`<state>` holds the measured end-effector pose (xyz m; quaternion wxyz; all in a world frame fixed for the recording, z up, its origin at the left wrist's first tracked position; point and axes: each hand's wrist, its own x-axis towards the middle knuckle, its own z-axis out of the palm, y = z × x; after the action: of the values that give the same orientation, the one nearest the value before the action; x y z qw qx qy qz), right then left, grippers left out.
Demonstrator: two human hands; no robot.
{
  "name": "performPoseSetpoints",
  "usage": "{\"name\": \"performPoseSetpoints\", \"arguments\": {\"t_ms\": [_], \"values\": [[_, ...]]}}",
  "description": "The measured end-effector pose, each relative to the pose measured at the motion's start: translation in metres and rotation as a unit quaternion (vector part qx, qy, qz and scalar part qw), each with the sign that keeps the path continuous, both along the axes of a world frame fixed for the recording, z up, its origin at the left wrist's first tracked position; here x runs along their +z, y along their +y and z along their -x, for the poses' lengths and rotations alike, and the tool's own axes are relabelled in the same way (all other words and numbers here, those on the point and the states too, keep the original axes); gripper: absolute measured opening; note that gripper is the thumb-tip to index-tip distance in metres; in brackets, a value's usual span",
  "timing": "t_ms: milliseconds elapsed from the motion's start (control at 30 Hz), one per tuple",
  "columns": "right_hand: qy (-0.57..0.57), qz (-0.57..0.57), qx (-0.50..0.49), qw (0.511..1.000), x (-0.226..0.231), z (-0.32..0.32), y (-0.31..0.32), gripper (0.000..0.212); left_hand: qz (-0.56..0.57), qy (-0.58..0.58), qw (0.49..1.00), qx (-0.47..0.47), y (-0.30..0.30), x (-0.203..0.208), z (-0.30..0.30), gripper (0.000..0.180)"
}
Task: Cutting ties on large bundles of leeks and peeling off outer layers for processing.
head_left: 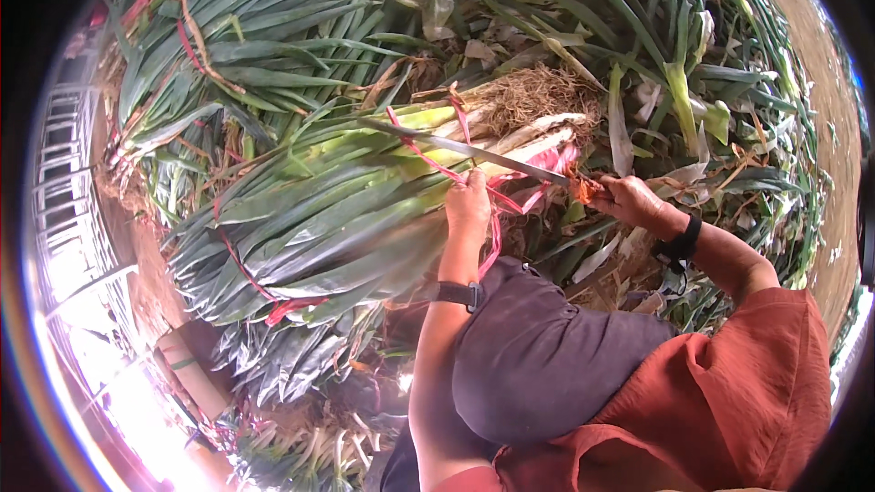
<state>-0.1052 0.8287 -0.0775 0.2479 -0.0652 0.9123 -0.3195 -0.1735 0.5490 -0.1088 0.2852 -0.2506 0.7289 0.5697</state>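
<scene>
A large bundle of green onions or leeks (310, 228) lies across the middle, roots toward the upper right and green leaves toward the lower left. Pink plastic ties (419, 153) run around its pale stems and its leaves. My right hand (629, 203) is closed on the orange-wrapped handle of a long knife (519, 166). The blade slants up and left across the stems, just over the ties. My left hand (468, 208) is closed at the pink tie beside the blade, with its fingertips partly hidden; a loose strand hangs below it.
More tied bundles (273, 27) are heaped at the upper left. Loose leaves and peeled scraps (684, 118) cover the right side. My bent knee (547, 346) sits close below the bundle. A cardboard box (193, 369) and a white metal rack (68, 164) stand at left.
</scene>
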Motion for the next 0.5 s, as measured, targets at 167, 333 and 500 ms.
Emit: {"name": "performPoseSetpoints", "arguments": {"t_ms": [167,333,500], "values": [[-0.002,0.082,-0.004,0.997,-0.017,0.004,-0.049,0.027,0.094,0.196,0.954,-0.205,-0.017,0.005,-0.016,0.029],[-0.029,0.228,-0.085,0.970,0.003,0.029,-0.116,0.023,-0.045,0.034,0.996,0.066,-0.078,0.065,-0.051,0.029],[0.000,0.143,-0.097,0.985,0.012,0.045,-0.086,0.019,0.279,-0.022,0.952,0.122,-0.208,0.140,-0.115,0.039]]}}
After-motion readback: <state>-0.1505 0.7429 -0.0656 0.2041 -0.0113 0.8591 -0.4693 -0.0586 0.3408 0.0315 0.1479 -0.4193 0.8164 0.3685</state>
